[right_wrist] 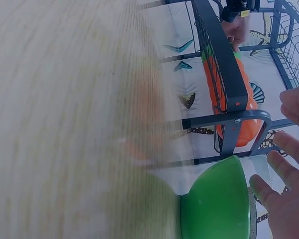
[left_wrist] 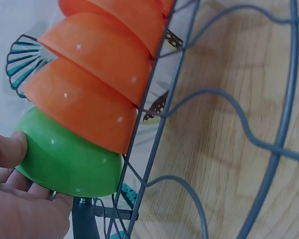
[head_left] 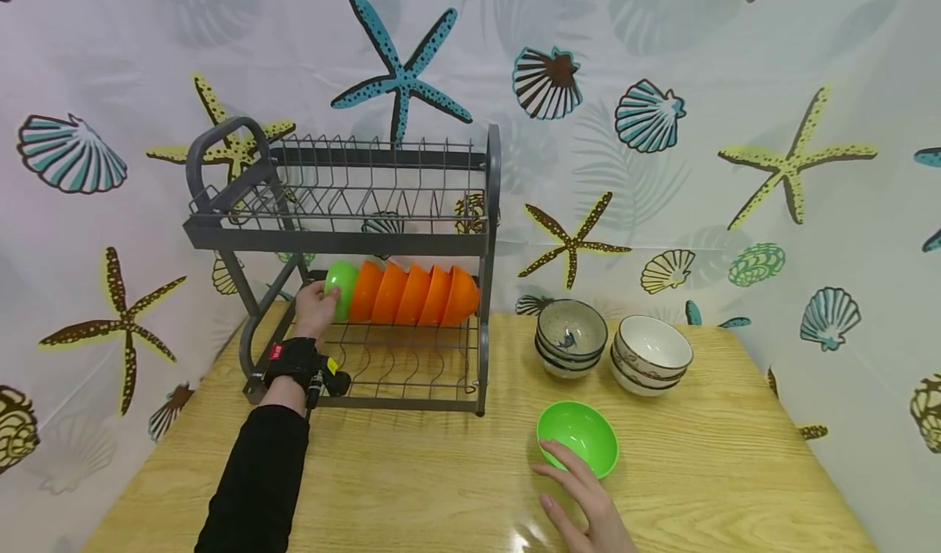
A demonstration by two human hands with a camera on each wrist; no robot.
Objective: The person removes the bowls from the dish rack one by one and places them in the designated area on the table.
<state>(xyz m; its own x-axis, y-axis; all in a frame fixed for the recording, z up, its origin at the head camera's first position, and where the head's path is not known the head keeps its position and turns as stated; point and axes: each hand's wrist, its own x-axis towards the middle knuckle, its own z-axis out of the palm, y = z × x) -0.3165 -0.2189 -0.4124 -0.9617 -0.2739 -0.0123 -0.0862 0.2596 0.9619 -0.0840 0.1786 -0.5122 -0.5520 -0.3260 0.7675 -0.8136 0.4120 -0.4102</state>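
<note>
A green bowl [head_left: 342, 292] stands on its side at the left end of a row of several orange bowls [head_left: 461, 296] on the rack's lower tier. My left hand [head_left: 314, 311] holds that green bowl; in the left wrist view the thumb lies on its outer wall and the fingers curl beneath it. Another green bowl [head_left: 588, 430] sits upright on the table at the right. Over its near edge is my right hand [head_left: 588, 504], fingers spread and slightly bent, gripping nothing. In the right wrist view the fingers [right_wrist: 281, 169] stand apart from this bowl [right_wrist: 214, 204].
The grey two-tier dish rack [head_left: 334, 243] stands at the table's back left, with wire slots on its upper tier. Two stacks of patterned bowls, one greyish [head_left: 572, 332] and one white [head_left: 654, 349], stand to its right. A patterned curtain [head_left: 456, 63] hangs behind.
</note>
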